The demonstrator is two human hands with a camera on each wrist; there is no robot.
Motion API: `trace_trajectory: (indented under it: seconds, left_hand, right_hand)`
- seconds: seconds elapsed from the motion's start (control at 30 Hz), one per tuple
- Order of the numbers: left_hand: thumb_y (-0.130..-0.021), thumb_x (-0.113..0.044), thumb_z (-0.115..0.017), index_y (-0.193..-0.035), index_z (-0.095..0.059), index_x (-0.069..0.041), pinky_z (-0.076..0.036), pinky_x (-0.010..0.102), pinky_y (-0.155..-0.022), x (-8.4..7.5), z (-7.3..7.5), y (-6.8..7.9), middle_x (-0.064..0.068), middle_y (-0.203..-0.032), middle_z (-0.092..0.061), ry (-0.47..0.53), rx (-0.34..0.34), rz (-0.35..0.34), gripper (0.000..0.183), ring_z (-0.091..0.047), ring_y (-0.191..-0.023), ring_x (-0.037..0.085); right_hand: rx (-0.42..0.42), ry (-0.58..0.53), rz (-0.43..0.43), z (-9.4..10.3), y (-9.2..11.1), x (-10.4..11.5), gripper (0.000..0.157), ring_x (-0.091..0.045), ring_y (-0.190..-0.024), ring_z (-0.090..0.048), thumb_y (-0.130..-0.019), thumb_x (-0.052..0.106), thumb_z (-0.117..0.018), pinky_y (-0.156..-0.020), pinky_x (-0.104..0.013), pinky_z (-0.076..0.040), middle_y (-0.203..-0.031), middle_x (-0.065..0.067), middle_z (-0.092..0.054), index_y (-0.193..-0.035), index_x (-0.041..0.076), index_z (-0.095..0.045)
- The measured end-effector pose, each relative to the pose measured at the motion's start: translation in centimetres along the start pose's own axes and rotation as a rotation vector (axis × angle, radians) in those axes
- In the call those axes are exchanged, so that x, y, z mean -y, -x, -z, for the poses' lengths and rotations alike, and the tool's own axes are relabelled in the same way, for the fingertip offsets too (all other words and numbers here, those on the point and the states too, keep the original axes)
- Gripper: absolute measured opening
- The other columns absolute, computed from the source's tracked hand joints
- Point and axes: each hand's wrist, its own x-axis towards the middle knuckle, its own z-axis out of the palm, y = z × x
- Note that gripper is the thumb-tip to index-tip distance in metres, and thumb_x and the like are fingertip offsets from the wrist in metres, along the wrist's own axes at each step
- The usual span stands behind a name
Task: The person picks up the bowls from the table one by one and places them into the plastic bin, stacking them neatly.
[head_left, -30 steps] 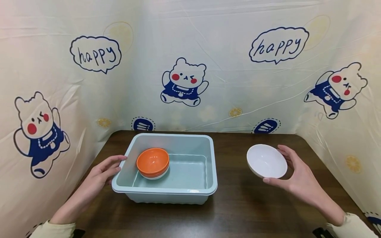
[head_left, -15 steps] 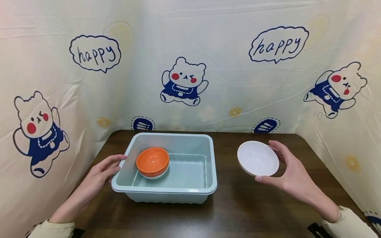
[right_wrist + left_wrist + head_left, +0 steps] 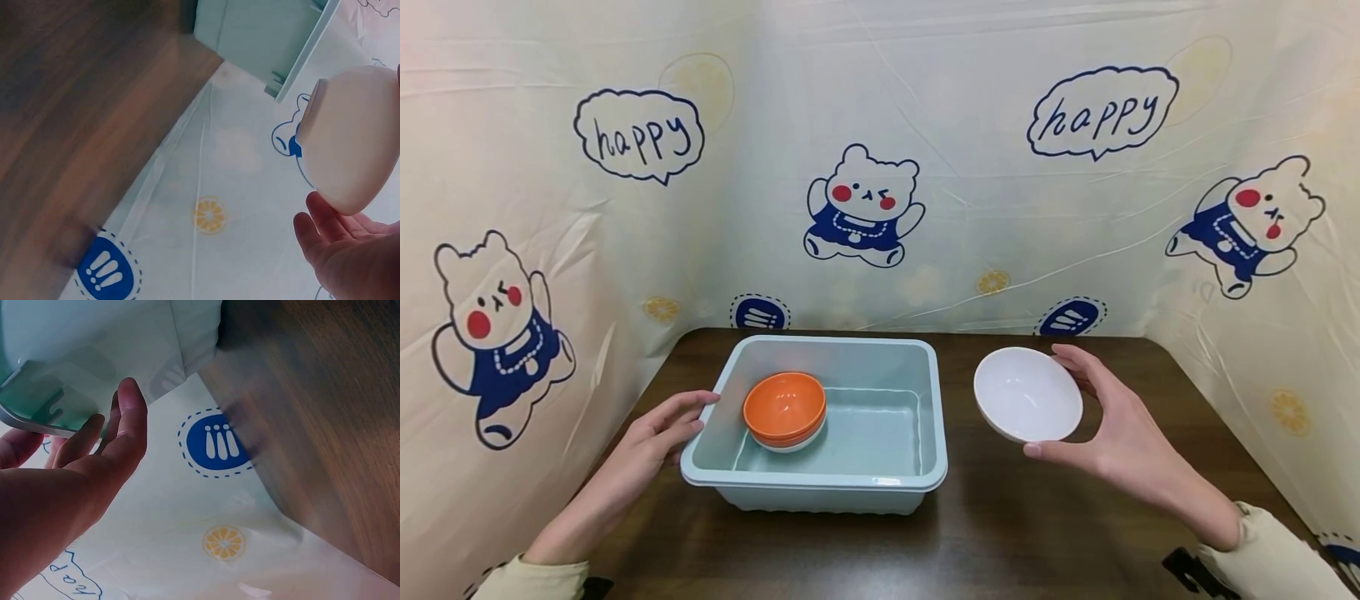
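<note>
In the head view my right hand [image 3: 1123, 442] holds a white bowl [image 3: 1028, 393] by its rim, thumb at the near side and fingers at the far side. The bowl is raised over the table, its inside tilted toward me. Its pale underside [image 3: 350, 140] shows in the right wrist view. My left hand [image 3: 658, 433] touches the left rim of a light blue plastic tub [image 3: 812, 482], fingers lightly bent against its outer wall [image 3: 144, 337]. Inside the tub, at the left, sits a stack of bowls: orange bowls [image 3: 785, 407] on top, a white bowl [image 3: 790, 447] underneath.
The tub stands on a dark wooden table [image 3: 1000, 533], left of the raised bowl. A pale printed cloth [image 3: 970, 208] with cartoon bears and lettering surrounds the table at the back and both sides.
My right hand has carried the white bowl leftward and slightly up, nearer the tub. The left hand, the tub and the stacked bowls have stayed in place.
</note>
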Motion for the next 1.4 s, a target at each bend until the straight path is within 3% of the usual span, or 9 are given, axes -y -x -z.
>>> trace_trajectory:
  seconds: [0.3, 0.47, 0.8, 1.1, 1.4]
  left_hand:
    - [-0.114, -0.024, -0.045, -0.157, -0.040, -0.005, -0.055, 0.034, -0.085, 0.2, 0.0, 0.0, 0.028, -0.166, -0.028, 0.010, 0.006, -0.010, 0.047, -0.043, -0.138, 0.046]
    - [-0.114, -0.025, -0.045, -0.156, -0.040, -0.005, -0.055, 0.034, -0.085, 0.2, 0.0, 0.1, 0.028, -0.166, -0.028, 0.014, 0.010, -0.021, 0.047, -0.042, -0.139, 0.046]
    - [-0.114, -0.026, -0.046, -0.157, -0.041, -0.005, -0.056, 0.034, -0.085, 0.5, 0.0, 0.1, 0.027, -0.166, -0.029, 0.023, 0.010, -0.021, 0.047, -0.043, -0.138, 0.045]
    - [-0.114, -0.026, -0.047, -0.156, -0.041, -0.005, -0.057, 0.035, -0.085, 0.4, 0.0, 0.2, 0.027, -0.166, -0.030, 0.023, 0.013, -0.025, 0.047, -0.046, -0.135, 0.039]
    - [-0.114, -0.026, -0.046, -0.156, -0.041, -0.005, -0.056, 0.034, -0.085, 0.3, 0.0, 0.2, 0.027, -0.166, -0.029, 0.022, 0.014, -0.012, 0.047, -0.042, -0.139, 0.045]
  right_hand:
    - [0.026, -0.007, 0.035, -0.4, -1.0, 1.2, 0.115, -0.023, -0.122, -0.057, -0.066, 0.042, -0.102, -0.096, -0.027, -0.040, -0.146, -0.003, -0.058, -0.160, 0.020, -0.039]
    - [0.054, -0.013, 0.033, -0.6, -1.5, 1.9, 0.115, -0.024, -0.125, -0.056, -0.067, 0.042, -0.102, -0.100, -0.043, -0.042, -0.148, -0.002, -0.056, -0.160, 0.021, -0.039]
    - [0.105, -0.033, 0.071, -1.3, -3.0, 3.3, 0.114, -0.022, -0.125, -0.057, -0.066, 0.045, -0.102, -0.102, -0.052, -0.043, -0.145, -0.001, -0.057, -0.158, 0.018, -0.041]
    - [0.153, -0.025, 0.116, -2.1, -4.6, 4.4, 0.111, -0.018, -0.124, -0.056, -0.065, 0.050, -0.101, -0.100, -0.051, -0.047, -0.143, 0.003, -0.057, -0.155, 0.019, -0.043]
    - [0.190, -0.014, 0.120, -2.8, -5.8, 5.7, 0.112, -0.019, -0.127, -0.054, -0.065, 0.054, -0.098, -0.101, -0.050, -0.048, -0.147, 0.002, -0.054, -0.155, 0.019, -0.043]
